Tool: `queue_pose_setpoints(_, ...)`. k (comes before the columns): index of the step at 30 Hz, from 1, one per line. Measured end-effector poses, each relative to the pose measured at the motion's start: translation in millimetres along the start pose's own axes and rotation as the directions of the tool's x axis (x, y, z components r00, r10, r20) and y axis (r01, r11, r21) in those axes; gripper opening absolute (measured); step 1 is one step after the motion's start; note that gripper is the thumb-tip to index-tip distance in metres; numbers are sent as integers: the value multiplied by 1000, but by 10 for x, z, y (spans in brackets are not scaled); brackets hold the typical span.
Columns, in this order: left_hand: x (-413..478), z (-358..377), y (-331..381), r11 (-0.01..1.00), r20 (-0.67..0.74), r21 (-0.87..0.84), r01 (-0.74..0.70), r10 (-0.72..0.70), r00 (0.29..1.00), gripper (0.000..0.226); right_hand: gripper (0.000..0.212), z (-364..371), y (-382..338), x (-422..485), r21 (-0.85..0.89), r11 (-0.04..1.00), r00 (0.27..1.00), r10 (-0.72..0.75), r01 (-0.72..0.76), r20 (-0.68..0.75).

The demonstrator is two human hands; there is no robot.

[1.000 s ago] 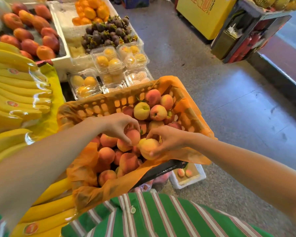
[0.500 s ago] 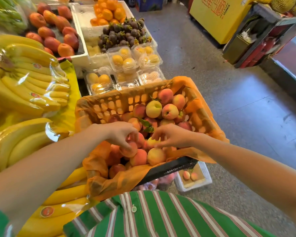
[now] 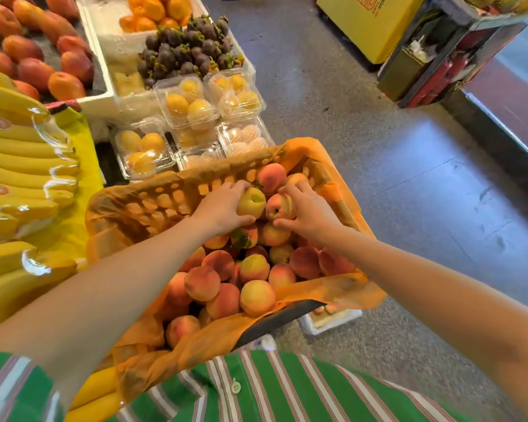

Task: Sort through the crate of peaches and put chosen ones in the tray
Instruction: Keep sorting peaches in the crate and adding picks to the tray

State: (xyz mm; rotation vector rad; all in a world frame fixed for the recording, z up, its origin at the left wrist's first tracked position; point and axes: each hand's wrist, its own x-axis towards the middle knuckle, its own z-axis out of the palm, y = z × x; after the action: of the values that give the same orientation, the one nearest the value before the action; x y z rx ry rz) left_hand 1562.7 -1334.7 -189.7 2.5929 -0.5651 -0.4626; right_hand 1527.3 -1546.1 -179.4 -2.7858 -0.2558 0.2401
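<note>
Orange-lined crate (image 3: 342,190): left hand (image 3: 223,208) cupped around yellow peach (image 3: 252,202), right hand (image 3: 308,214) gripping pink peach (image 3: 279,207). Risk: squeezing bruises fruit; heaped neighbours may roll out.

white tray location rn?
Head view, lower right: the white tray sits on the floor below the crate's near right corner, mostly hidden by its orange liner.

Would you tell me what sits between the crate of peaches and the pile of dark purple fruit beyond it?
In the head view, clear plastic clamshell boxes of yellow fruit sit between the crate and the purple fruit, some stacked.
</note>
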Motion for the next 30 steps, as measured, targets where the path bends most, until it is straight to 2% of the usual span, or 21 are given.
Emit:
queue_pose_setpoints(3, 65, 46, 31, 999, -32, 44, 14, -12, 999, 81, 68, 44, 0, 14, -92, 995, 999, -44, 42, -22)
queue_pose_setpoints(6, 109, 87, 59, 994, -56, 105, 7, -1, 998, 82, 66, 36, 22, 33, -84, 994, 997, -72, 69, -24)
queue_pose_setpoints(11, 68, -24, -29, 991, -81, 111, -76, 85, 993, 75, 62, -41, 34, 2, 100, 987, 992, -122, 124, -22)
queue_pose_setpoints(16, -130, -229, -179, 984, -24, 112, -136, 139, 990, 70, 60, -13, -55, -48, 248, 934, 940, -300, 255, 162)
queue_pose_setpoints(19, -318, -317, -235, 985, 27, 142, -99, 97, 995, 72, 64, 98, -197, -73, 207, 929, 896, -355, 306, 268)
queue_pose_setpoints(22, -508, -342, -321, 983, 102, 186, -5, -14, 995, 72, 68, 200, -292, -51, 154, 933, 869, -359, 325, 341)
queue_pose_setpoints(26, -665, -297, -519, 988, 117, 55, 141, -147, 982, 72, 67, 244, -352, -13, 148, 936, 867, -353, 321, 352)
queue_pose_setpoints(30, -730, -255, -618, 980, 88, 11, 200, -200, 976, 72, 65, 271, -400, 8, 146, 939, 874, -344, 313, 342)
